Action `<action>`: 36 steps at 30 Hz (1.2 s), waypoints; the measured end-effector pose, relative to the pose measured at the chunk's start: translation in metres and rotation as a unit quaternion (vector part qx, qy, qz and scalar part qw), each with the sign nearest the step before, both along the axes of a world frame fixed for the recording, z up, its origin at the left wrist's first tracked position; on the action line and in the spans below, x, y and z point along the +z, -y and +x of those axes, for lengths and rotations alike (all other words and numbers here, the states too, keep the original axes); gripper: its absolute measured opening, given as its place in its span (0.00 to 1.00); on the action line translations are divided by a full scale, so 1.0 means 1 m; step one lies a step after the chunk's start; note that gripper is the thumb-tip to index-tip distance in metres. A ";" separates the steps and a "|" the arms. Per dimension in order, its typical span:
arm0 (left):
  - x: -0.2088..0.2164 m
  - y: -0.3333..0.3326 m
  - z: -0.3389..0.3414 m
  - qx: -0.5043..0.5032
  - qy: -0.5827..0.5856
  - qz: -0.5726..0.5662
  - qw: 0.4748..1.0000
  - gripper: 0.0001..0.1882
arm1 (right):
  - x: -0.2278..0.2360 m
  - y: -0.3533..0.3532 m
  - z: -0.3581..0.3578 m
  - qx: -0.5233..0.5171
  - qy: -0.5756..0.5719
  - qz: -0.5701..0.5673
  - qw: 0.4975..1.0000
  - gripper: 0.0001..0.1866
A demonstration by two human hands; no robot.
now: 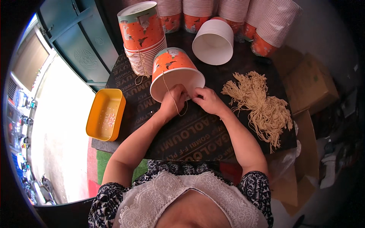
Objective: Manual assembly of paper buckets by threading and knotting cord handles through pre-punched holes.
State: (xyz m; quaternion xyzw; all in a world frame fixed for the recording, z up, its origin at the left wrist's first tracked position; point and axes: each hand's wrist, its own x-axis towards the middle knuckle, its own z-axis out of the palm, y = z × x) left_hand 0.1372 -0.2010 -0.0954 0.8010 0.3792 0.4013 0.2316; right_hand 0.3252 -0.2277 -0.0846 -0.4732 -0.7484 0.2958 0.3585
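The left hand [173, 100] has curled fingers inside the orange bucket [175, 64], the right hand [209, 101] has narrow ones at its mouth — what they hold, I cannot tell

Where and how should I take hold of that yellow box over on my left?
Probably with your left hand, coming from the right and above, fingers over the middle of the box's right long wall: its top is open and that rim is exposed. Keep it level; small loose pieces lie inside.
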 end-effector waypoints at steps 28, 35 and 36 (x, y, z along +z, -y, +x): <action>0.025 -0.004 -0.006 -0.109 0.148 -0.379 0.907 0.08 | -0.002 0.003 0.005 0.048 0.113 0.147 0.982 0.11; 0.024 -0.004 0.002 -0.098 0.126 -0.342 0.926 0.09 | -0.006 0.000 0.007 0.049 0.128 0.103 0.985 0.10; 0.021 -0.005 0.003 -0.091 0.096 -0.276 0.952 0.09 | -0.008 -0.002 0.008 0.051 0.140 0.096 0.984 0.10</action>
